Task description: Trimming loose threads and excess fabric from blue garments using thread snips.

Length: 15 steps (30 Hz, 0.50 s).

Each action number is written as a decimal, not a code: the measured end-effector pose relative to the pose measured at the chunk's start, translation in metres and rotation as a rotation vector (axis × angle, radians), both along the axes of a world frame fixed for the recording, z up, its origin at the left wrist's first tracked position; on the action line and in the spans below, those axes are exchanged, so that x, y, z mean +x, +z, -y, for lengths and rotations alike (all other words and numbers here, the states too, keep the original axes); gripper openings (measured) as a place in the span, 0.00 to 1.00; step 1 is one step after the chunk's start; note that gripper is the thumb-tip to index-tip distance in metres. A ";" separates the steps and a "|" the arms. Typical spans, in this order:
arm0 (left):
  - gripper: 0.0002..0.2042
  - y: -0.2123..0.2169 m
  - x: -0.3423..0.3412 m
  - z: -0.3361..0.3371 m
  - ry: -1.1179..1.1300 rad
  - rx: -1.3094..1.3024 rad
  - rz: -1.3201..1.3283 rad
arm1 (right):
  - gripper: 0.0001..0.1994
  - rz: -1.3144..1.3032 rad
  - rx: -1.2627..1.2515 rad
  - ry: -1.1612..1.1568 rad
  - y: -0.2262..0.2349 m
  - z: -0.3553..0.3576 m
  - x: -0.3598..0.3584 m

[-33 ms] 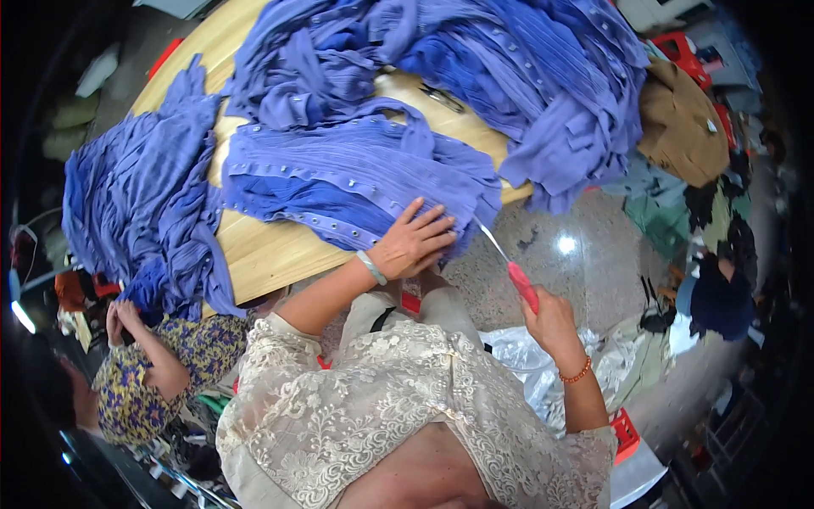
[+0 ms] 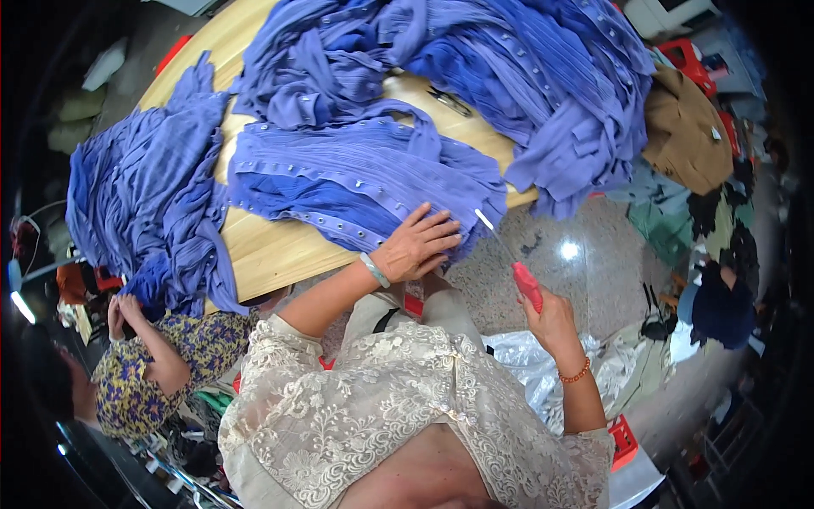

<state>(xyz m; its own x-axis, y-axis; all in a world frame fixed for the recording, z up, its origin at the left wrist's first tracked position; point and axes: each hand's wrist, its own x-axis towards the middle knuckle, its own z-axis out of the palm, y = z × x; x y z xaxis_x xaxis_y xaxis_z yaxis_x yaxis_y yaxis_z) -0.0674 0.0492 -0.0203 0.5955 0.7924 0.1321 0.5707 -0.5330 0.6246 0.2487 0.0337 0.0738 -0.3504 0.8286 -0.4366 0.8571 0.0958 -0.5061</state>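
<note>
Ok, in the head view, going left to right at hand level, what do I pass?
Blue garment pile hanging off the table edge → left hand pressing on the studded blue garment → right hand holding a red-handled tool → dark clothes heap.

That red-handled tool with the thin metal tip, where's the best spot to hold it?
Hold the tool by its red handle, coming from the lower end, away from the tip. The handle is the thick part; the shaft is thin and points up toward the blue garment. The right hand grips the handle this way, while the left hand lies flat on the cloth.
</note>
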 end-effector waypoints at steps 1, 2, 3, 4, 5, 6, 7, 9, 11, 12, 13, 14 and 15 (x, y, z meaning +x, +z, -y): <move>0.22 0.008 -0.004 0.003 0.038 -0.053 0.105 | 0.12 -0.062 0.009 -0.148 -0.009 -0.002 -0.004; 0.23 0.016 -0.010 0.005 0.104 0.002 0.138 | 0.14 -0.130 -0.012 -0.261 -0.018 -0.005 -0.012; 0.23 0.025 -0.020 0.004 0.181 0.066 0.125 | 0.14 -0.138 -0.010 -0.253 -0.022 -0.008 -0.023; 0.23 0.032 -0.034 0.004 0.257 0.129 0.113 | 0.14 -0.215 -0.005 -0.321 -0.025 -0.012 -0.037; 0.23 0.038 -0.053 0.004 0.355 0.219 0.064 | 0.14 -0.287 -0.002 -0.390 -0.028 -0.015 -0.053; 0.23 0.034 -0.077 0.003 0.448 0.302 0.002 | 0.14 -0.348 0.142 -0.340 -0.042 -0.016 -0.069; 0.22 0.027 -0.102 0.002 0.537 0.381 -0.057 | 0.15 -0.403 0.285 -0.294 -0.059 -0.015 -0.084; 0.21 0.021 -0.156 0.000 0.694 0.360 -0.240 | 0.20 -0.284 0.324 -0.159 -0.082 -0.017 -0.110; 0.21 0.012 -0.208 0.001 0.752 0.342 -0.405 | 0.22 -0.215 0.384 -0.076 -0.097 -0.022 -0.136; 0.22 0.003 -0.234 0.002 0.757 0.315 -0.424 | 0.23 -0.219 0.366 -0.091 -0.096 -0.026 -0.146; 0.22 -0.005 -0.255 0.003 0.763 0.287 -0.444 | 0.22 -0.212 0.367 -0.102 -0.097 -0.030 -0.151; 0.22 -0.005 -0.269 0.001 0.751 0.270 -0.466 | 0.21 -0.206 0.368 -0.108 -0.098 -0.034 -0.152; 0.22 -0.008 -0.281 -0.002 0.739 0.258 -0.458 | 0.18 -0.253 0.376 -0.124 -0.095 -0.038 -0.152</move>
<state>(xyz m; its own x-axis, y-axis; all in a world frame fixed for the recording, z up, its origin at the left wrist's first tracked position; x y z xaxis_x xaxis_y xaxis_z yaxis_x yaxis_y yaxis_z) -0.3485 0.0511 -0.0278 -0.0149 0.9720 0.2343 0.9861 -0.0245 0.1645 0.0971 0.0717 -0.0209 -0.2957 0.9552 -0.0118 0.7279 0.2173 -0.6504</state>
